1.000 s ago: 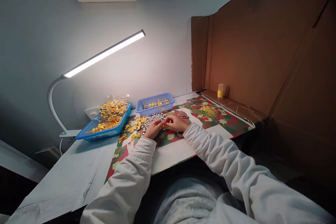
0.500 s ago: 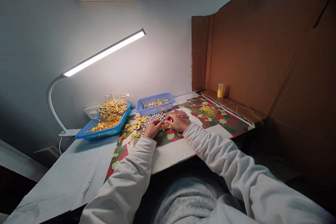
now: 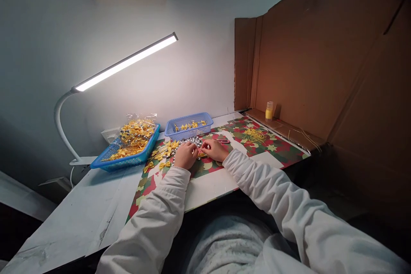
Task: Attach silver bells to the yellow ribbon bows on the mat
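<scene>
Both forearms reach in from the near edge, wrists low, the left hand (image 3: 186,155) and right hand (image 3: 214,150) almost meeting. Their fingertips are pinched, perhaps on something small; I cannot tell what. Silver bells (image 3: 192,140) lie just beyond, yellow bows (image 3: 165,165) to the left, on a patterned sheet (image 3: 210,174). Farther off stand two baskets (image 3: 120,164) (image 3: 189,118), against a lamplit wall (image 3: 199,72).

Lamp (image 3: 126,63) glare; right side dim, detail uncertain.

Yellow bows (image 3: 165,165) lie loosely scattered — flat beside a heap of shiny silver beads (image 3: 194,140).
</scene>
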